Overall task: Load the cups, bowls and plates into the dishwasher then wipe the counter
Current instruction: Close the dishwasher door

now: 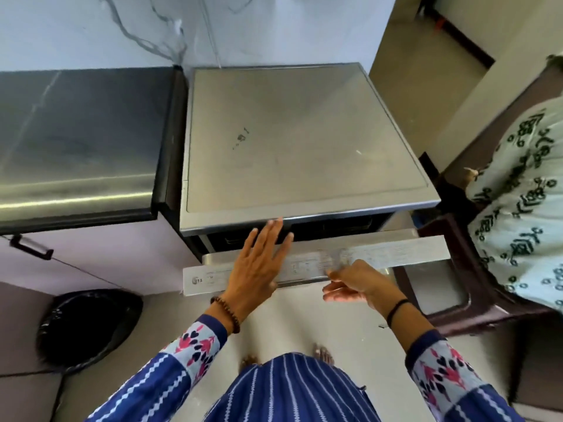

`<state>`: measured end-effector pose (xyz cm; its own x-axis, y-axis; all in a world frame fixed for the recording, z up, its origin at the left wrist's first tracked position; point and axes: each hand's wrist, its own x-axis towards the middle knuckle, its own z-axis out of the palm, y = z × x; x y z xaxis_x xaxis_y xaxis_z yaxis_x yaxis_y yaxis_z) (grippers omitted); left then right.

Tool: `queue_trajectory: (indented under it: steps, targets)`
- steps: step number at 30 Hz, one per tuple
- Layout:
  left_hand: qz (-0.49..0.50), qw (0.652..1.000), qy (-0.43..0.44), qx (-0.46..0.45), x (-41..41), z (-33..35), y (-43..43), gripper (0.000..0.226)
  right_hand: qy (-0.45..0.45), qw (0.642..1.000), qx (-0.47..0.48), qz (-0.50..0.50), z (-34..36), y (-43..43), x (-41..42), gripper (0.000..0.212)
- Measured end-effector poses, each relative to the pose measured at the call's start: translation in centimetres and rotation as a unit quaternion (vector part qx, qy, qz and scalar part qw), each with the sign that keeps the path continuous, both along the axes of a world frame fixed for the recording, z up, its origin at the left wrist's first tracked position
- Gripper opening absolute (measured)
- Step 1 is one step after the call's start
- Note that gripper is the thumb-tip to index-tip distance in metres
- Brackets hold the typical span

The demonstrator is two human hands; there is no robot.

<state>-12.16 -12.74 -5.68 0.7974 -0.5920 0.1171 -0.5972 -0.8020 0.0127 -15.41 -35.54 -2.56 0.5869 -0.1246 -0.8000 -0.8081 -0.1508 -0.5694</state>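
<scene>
The dishwasher [304,141] is standing between the steel counter [76,141] and a brown plastic chair [457,306]. Its door [396,251] is tilting out at the top, leaving a dark gap under the lid's front edge. The left hand [259,266] is lying flat across the door's control strip, fingers straight, holding nothing. The right hand [353,284] is curling loosely at the door's front lip; whether it is gripping cannot be told. The door's right end is sitting just beside the chair, and a black-lined bin [91,327] is standing well apart on the left.
</scene>
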Motion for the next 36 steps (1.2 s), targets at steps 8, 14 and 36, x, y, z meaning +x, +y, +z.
queue_trajectory:
  steps: [8,14,36]
  targets:
    - [0.169,0.98,0.081,0.065,2.1,1.1,-1.0,0.13,-0.26,0.88,-0.315,0.244,-0.9,-3.5,1.0,0.015]
    - [0.198,0.97,0.08,0.119,2.3,1.7,-2.2,0.13,-0.414,0.696,-0.434,0.395,-1.0,-8.4,4.8,0.117]
    - [0.29,0.926,-0.006,0.241,6.9,3.3,-5.3,0.037,-0.538,0.594,-0.484,0.35,-2.9,-9.4,9.7,0.055]
